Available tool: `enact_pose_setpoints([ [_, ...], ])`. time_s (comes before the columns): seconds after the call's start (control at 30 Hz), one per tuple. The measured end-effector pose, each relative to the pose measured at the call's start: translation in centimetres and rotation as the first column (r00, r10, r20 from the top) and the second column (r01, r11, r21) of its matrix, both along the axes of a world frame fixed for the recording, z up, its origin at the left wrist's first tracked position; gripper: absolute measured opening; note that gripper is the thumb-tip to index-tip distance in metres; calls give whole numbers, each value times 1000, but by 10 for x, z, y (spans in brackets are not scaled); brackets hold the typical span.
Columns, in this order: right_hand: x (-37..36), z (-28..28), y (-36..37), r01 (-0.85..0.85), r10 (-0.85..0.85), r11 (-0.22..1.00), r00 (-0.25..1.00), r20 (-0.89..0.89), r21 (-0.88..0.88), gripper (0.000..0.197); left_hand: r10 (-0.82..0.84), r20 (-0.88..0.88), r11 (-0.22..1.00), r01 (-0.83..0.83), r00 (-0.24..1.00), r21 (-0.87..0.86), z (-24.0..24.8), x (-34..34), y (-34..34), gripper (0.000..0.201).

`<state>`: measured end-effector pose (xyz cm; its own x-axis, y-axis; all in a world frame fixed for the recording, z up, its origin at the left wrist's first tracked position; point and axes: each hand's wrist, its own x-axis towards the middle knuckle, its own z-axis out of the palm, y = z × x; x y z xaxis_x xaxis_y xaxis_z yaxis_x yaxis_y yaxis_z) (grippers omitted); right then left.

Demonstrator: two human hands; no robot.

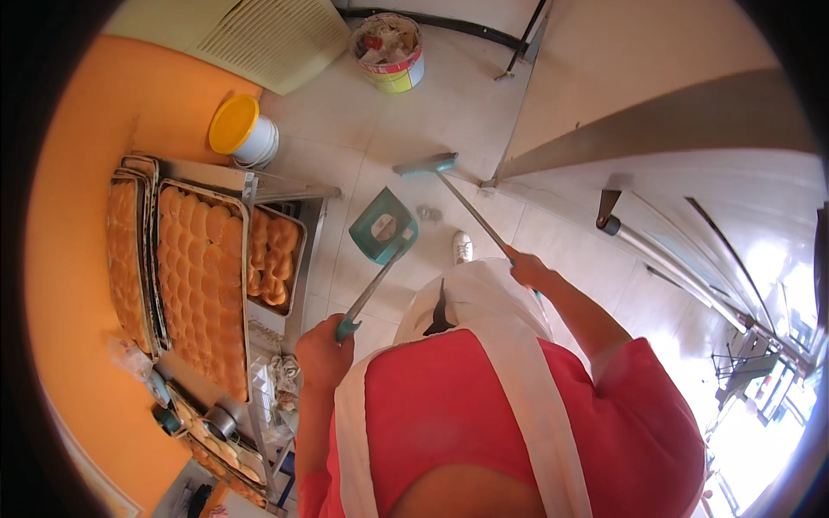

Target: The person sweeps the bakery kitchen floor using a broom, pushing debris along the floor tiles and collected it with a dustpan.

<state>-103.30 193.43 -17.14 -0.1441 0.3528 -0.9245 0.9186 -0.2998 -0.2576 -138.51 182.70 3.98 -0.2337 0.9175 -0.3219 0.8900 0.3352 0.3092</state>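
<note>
My left hand (325, 352) is closed round the grip of a long-handled green dustpan (367, 226), whose pan rests near the floor ahead of me. A pale round patch shows inside the pan; I cannot make out what it is. My right hand (528, 269) wraps round the stick of a broom (429, 164) with a teal head. The broom head lies on the tiles beyond the dustpan and slightly to its right, apart from it. Between the two tools, a small greyish smudge (428, 212) marks the floor.
On my left, a metal rack holds trays of baked buns (203, 268). Behind it stands a white bucket with a yellow lid (235, 125). Farther off is an open bucket of refuse (387, 52). A large pale machine (656, 112) rises on the right. My white shoe (463, 248) shows below.
</note>
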Motion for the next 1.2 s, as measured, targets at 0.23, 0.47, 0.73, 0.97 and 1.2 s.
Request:
enact_pose_setpoints([
  [0.23, -10, -18, -73, -406, 384, 912, 897, 221, 61, 70, -426, -34, 901, 421, 904, -103, -72, -11, -72, 7],
  [0.47, 20, 8, -179, -170, 152, 980, 974, 166, 101, 64, -682, -2, 730, 681, 731, -52, -113, -43, -138, 5],
  [0.73, -3, 29, -280, 565, -551, 820, 823, -137, 94, 58, -821, -35, 570, 819, 569, -60, -117, -77, -166, 8],
  [0.97, -55, -28, -255, 378, -345, 916, 914, -213, 139, 54, -843, -95, 533, 846, 529, -23, -124, -84, -149, 8],
  [1.2, -32, 8, -284, 680, -667, 732, 711, -222, -24, 64, -826, -143, 552, 834, 545, -11, -131, -89, -132, 8],
])
